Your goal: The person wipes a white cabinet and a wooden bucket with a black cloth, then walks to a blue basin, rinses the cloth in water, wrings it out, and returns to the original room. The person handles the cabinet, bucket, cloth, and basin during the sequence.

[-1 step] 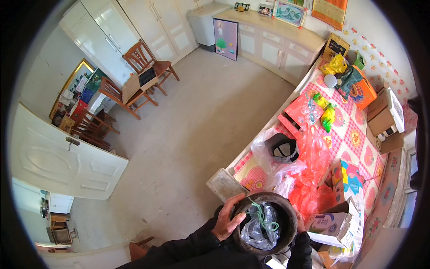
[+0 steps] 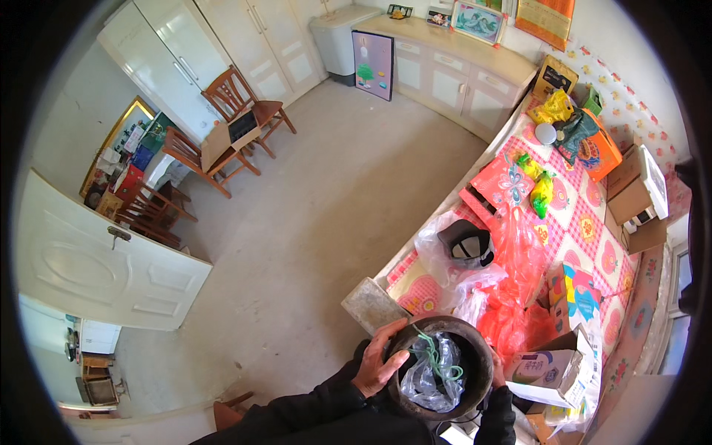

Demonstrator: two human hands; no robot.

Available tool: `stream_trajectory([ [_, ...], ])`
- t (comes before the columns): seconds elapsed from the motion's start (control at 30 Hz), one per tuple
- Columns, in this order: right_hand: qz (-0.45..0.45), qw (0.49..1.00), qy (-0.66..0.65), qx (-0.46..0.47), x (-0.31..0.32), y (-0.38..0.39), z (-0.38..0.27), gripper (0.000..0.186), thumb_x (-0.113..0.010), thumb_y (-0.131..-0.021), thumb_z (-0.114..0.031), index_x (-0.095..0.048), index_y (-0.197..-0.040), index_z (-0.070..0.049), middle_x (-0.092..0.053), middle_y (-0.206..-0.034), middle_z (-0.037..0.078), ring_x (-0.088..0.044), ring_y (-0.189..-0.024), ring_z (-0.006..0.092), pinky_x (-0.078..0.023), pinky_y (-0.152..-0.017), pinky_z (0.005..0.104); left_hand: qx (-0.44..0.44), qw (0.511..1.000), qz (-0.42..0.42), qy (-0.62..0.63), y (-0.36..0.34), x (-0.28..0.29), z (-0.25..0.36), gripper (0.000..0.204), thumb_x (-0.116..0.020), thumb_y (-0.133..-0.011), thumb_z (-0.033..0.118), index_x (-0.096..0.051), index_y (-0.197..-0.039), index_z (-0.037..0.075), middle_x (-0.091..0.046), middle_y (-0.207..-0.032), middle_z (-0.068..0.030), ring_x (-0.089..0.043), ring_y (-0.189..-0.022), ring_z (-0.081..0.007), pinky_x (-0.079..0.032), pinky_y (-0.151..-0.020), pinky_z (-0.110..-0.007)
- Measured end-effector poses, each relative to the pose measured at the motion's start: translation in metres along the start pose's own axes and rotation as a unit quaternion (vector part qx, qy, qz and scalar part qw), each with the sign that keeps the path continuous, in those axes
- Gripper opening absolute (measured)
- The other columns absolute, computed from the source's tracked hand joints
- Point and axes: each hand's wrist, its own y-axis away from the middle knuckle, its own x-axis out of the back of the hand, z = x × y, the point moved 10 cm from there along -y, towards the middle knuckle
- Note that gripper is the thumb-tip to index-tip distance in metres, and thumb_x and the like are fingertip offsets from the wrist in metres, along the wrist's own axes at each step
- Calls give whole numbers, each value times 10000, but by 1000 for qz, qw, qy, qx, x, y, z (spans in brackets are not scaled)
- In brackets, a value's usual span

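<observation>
A round, dark brown pot (image 2: 483, 368) with a thick rim is held between my two hands, at the lower middle in front of my body. Inside it lies a crumpled clear plastic bag (image 2: 424, 387) with a green string (image 2: 450, 373) looped over it. My left hand (image 2: 377, 365) grips the pot's left side, thumb at the rim and fingers along the outer wall. On the right side, my right hand (image 2: 498, 371) presses against the wall; most of its fingers are hidden behind the pot.
Beside the pot is a grey block (image 2: 374, 305) at the corner of a bed platform with a pink checked cover (image 2: 587, 194). A dark cap (image 2: 466, 243), red plastic bags (image 2: 517, 259) and an open white carton (image 2: 547, 371) lie there. Wooden chairs (image 2: 210, 159) and an open door (image 2: 111, 259) stand left.
</observation>
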Motion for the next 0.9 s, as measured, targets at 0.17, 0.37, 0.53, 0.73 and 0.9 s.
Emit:
stream_trajectory([
  [0.17, 94, 992, 49, 61, -12, 72, -18, 415, -646, -1068, -193, -633, -1441, -10, -713, -1353, 84, -678, -1212, 206, -536, -1053, 354, -2, 1000, -2, 1, 0, -1, -2, 644, -717, -1003, 335, -543, -1523, -4, -565, -1522, -199, -522, -1437, -336, -399, -1211, -434],
  [0.37, 193, 968, -131, 93, -29, 108, -11, 456, -695, -1022, -193, -637, -1445, -36, -676, -1445, 128, -660, -1273, 279, -526, -1087, 423, 1, 1000, -14, 9, 1, -2, -5, 674, -717, -1025, 385, -511, -1548, 14, -546, -1529, -213, -502, -1454, -358, -376, -1230, -438],
  [0.53, 301, 936, 170, 73, -22, 158, 13, 682, -784, -904, -265, -589, -1538, -106, -592, -1549, 177, -547, -1406, 414, -450, -1144, 562, 4, 999, -38, -28, 0, 0, -7, 682, -717, -1033, 411, -507, -1554, 25, -546, -1532, -197, -513, -1452, -332, -376, -1231, -421],
  [0.73, 307, 950, -22, 63, -28, 157, 142, 559, -720, -961, -210, -608, -1498, -101, -602, -1529, 140, -569, -1385, 352, -427, -1167, 507, 23, 996, -87, 7, -4, -1, -7, 687, -684, -1060, 385, -469, -1606, 26, -514, -1597, -183, -494, -1485, -313, -354, -1253, -404],
  [0.9, 122, 830, 535, 98, -109, 121, 144, 546, -672, -993, -281, -604, -1514, -133, -632, -1508, 163, -581, -1412, 375, -472, -1178, 508, 16, 995, -102, 4, -7, 2, -6, 723, -694, -1052, 444, -485, -1560, -27, -563, -1525, -194, -553, -1412, -304, -413, -1209, -414],
])
